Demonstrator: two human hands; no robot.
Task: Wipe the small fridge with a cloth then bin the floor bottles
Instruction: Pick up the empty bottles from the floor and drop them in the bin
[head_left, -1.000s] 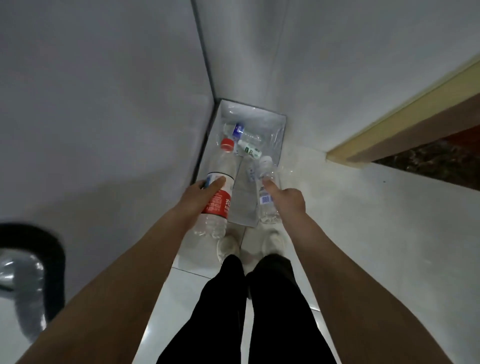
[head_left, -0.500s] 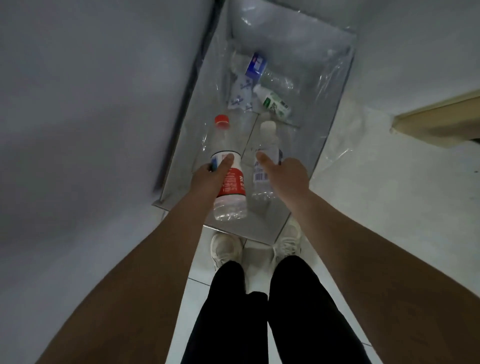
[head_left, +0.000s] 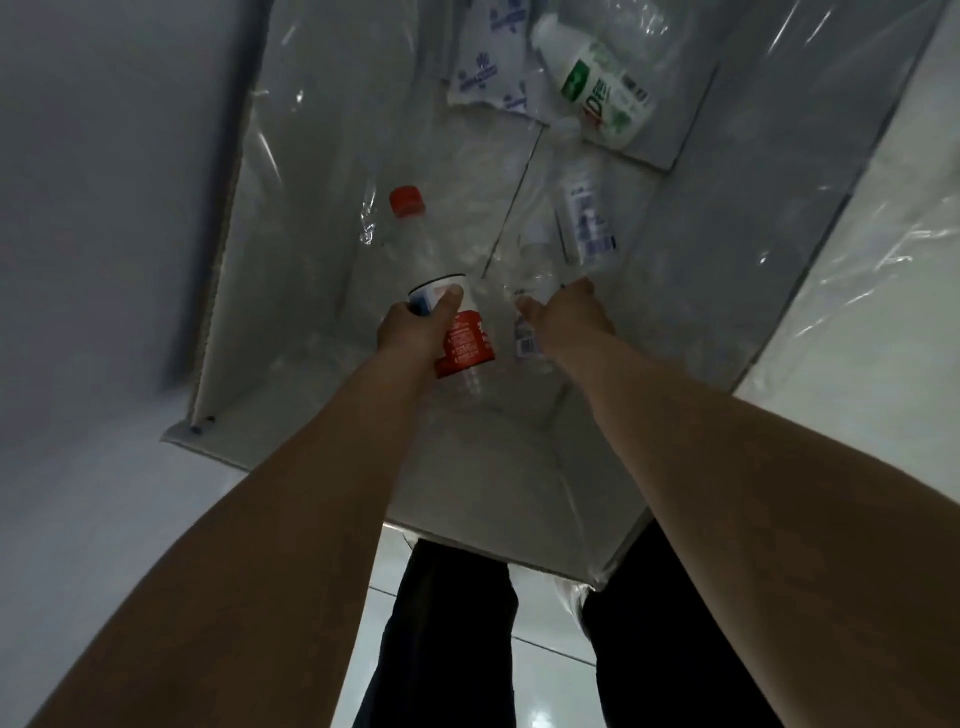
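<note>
bottles: red-cap bottle (head_left: 465, 340) sits in the left grip (head_left: 418, 332), fingers and thumb wrapped round its red label, cap pointing away into the bin (head_left: 291, 270); clear bottle (head_left: 535, 270) sits in the right grip (head_left: 571, 317), fingers curled round its body, detail too blurred to say more. both are held side by side inside the mouth of the plastic-lined white bin, above its bottom. green-label bottle (head_left: 597, 88) lies on the bin bottom at the far end, just beside a blue-printed wrapper (head_left: 488, 78); bin stands against the wall (head_left: 104, 208) on white floor tiles (head_left: 857, 260).
</note>
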